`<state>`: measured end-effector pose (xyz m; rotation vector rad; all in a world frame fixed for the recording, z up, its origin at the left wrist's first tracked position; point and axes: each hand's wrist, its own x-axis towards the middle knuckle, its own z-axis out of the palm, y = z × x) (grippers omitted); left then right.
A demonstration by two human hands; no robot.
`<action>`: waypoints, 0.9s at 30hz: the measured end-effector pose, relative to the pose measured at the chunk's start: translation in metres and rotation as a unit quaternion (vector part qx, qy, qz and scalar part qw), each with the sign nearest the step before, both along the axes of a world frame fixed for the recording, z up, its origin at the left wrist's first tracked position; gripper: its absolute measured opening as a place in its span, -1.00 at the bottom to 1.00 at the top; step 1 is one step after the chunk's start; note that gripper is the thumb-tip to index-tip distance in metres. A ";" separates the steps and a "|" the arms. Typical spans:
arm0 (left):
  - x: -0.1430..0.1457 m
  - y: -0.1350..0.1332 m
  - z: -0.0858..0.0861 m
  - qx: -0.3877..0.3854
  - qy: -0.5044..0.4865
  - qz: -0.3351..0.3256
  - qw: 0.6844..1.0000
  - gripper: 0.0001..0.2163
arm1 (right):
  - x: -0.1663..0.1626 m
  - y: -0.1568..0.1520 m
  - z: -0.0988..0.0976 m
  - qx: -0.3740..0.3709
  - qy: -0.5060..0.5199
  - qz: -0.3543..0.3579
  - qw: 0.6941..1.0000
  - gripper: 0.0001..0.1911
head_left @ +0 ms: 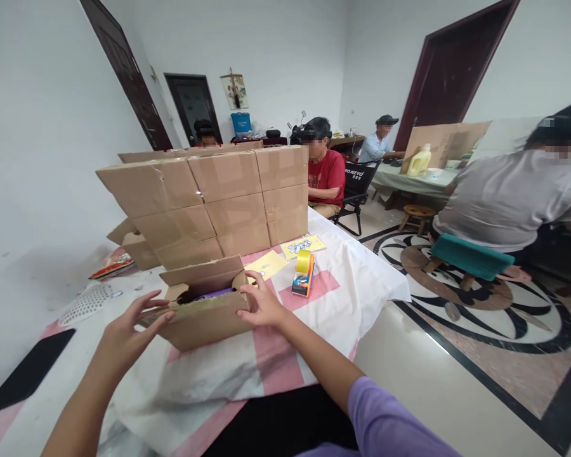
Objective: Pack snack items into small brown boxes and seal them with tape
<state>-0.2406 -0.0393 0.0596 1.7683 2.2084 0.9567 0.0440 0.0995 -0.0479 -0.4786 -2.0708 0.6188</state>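
A small cardboard box stands on the cloth-covered table in front of me, its top flaps up. Something purple shows inside; most of it is hidden by the box's front wall. My left hand is at the left end of the box, thumb against the front and fingers curled over the side edge. At the opposite end, my right hand grips the side flap and corner between thumb and fingers. To the right of the box, a roll of yellow tape rests on an orange and blue tape dispenser.
Stacked cardboard boxes form a wall behind the box. Yellow printed sheets lie by the tape. A black flat pad is at the left. Other people sit beyond, one in a red shirt, one on a green stool.
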 end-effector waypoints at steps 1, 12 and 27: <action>0.002 0.001 0.000 0.012 -0.010 0.017 1.000 -0.35 | 0.000 -0.003 0.005 0.001 0.001 -0.005 1.000 -0.42; 0.013 0.035 -0.012 0.197 0.219 0.016 0.956 -0.39 | 0.014 -0.019 0.023 -0.015 -0.025 -0.015 0.999 -0.33; 0.007 0.043 -0.037 0.082 0.248 -0.111 0.959 -0.58 | 0.026 -0.036 -0.015 -0.110 0.012 -0.032 0.993 -0.27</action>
